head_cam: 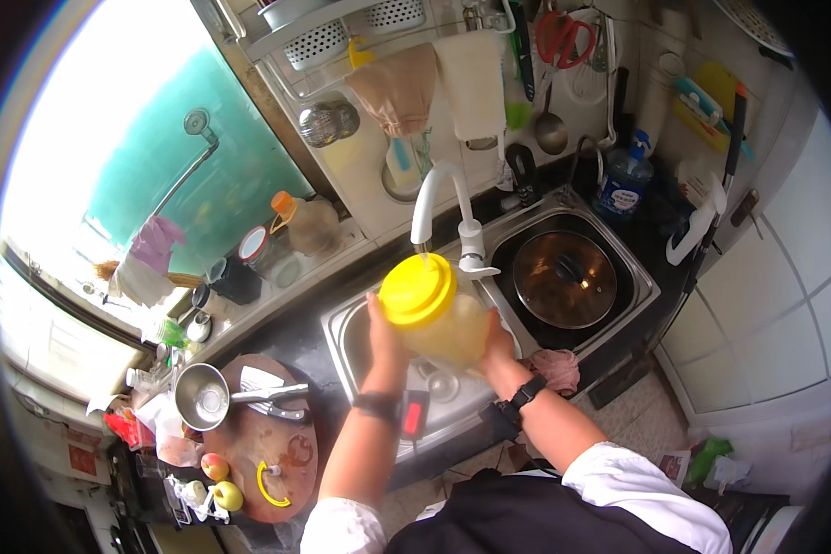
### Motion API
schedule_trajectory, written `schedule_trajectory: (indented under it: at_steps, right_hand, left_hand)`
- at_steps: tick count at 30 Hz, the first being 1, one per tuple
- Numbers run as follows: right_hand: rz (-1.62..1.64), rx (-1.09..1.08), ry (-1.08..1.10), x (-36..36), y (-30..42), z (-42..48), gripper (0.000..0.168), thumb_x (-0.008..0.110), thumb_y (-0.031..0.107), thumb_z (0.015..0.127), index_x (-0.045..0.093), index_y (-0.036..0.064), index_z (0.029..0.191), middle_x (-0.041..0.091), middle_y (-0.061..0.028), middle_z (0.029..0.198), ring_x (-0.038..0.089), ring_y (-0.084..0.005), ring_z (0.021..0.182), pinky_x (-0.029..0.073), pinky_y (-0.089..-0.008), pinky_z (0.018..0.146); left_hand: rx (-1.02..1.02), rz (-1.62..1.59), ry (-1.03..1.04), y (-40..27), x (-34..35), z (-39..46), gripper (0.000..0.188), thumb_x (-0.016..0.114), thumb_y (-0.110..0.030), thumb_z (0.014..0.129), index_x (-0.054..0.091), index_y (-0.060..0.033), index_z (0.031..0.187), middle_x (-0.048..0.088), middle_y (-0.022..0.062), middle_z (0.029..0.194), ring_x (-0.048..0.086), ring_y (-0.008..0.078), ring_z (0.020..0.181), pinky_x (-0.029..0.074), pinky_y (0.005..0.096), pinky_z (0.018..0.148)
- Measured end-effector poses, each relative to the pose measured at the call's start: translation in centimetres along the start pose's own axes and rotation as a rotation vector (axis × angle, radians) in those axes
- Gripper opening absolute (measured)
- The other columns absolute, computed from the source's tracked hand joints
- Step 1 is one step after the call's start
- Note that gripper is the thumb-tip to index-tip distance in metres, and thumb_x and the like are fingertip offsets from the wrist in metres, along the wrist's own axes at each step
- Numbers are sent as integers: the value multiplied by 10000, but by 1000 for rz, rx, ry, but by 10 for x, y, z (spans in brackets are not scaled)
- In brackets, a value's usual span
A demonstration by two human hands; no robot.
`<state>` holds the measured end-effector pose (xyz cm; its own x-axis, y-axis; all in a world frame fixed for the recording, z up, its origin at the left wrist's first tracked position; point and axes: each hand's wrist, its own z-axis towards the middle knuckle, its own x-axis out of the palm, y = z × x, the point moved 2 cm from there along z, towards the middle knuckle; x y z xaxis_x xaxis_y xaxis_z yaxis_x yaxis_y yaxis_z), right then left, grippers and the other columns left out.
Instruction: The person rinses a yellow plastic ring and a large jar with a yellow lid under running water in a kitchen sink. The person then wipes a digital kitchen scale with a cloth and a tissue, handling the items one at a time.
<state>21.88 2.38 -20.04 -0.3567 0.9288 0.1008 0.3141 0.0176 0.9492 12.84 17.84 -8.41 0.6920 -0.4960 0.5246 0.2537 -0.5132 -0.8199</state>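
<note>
Between my hands is a large clear jar (450,332) with a yellow lid (417,289), tilted above the left basin of a steel sink (350,346). My left hand (386,339) presses on the jar's left side near the lid. On the other side, my right hand (500,346) grips the jar toward its base. Pale contents show through the jar wall, too blurred to name. The spout of a white faucet (426,215) is right above the lid, and a thin stream of water seems to reach it.
A glass-lidded pan (564,280) fills the right basin. To the left, a round cutting board (263,443) bears a steel saucepan (203,397), a knife (280,411) and a yellow handle (270,483). Two apples (228,496) lie beside it. A pink cloth (554,370) hangs at the sink's front edge.
</note>
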Motion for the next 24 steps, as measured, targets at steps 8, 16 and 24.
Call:
schedule_trajectory:
  at_steps: [8,16,24]
  right_hand:
    - [-16,27,25,-8,12,7,580,494,504,934,608,-45,1080,650,-115,1030,616,-190,932,480,-316,784]
    - [398,317,544,31,34,25,424,424,355,1001,556,-5,1181,622,-107,1093,599,-185,986,489,-329,829]
    - [119,41,506,58,74,14,420,462,300,994,495,8,1295,580,-126,1218,569,-201,1090,464,-341,928]
  left_hand:
    - [-129,-1,315,23,-54,18,377,570,-178,933,507,-8,1263,598,94,1216,579,177,1083,454,299,946]
    - [26,281,414,90,-93,3,440,521,-372,917,519,-115,1274,531,95,1311,507,296,1184,386,490,1030]
    - [-86,-55,153,93,-99,-8,420,498,-329,930,508,-110,1289,537,100,1311,516,298,1194,398,515,1023]
